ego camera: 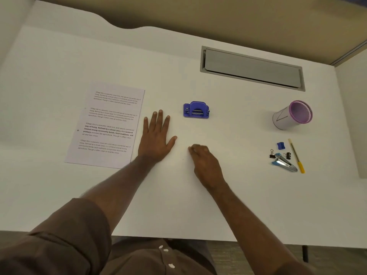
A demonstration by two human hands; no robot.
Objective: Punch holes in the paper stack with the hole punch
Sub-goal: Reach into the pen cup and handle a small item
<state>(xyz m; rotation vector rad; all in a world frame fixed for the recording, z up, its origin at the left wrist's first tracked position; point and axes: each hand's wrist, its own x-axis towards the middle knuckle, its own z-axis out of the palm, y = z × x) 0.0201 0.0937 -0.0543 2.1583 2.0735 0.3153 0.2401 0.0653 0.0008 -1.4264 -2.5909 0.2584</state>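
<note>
The left hand [155, 136] lies flat on the white tabletop [178, 195], palm down, fingers straight and slightly spread, thumb out to the side; it holds nothing and sits just beside the right edge of the paper stack [106, 125] without clearly touching it. The right hand [204, 161] rests near it with fingers loosely curled under, fingertips at the tabletop, empty. The printed paper stack lies flat to the left. The blue hole punch [196, 110] stands apart from both hands, farther back and between them. Far to the right lie a purple-rimmed pen cup [293, 115] on its side, a yellow pen [296, 156], a stapler [285, 162], binder clips [272, 154] and a small blue sharpener [280, 145].
</note>
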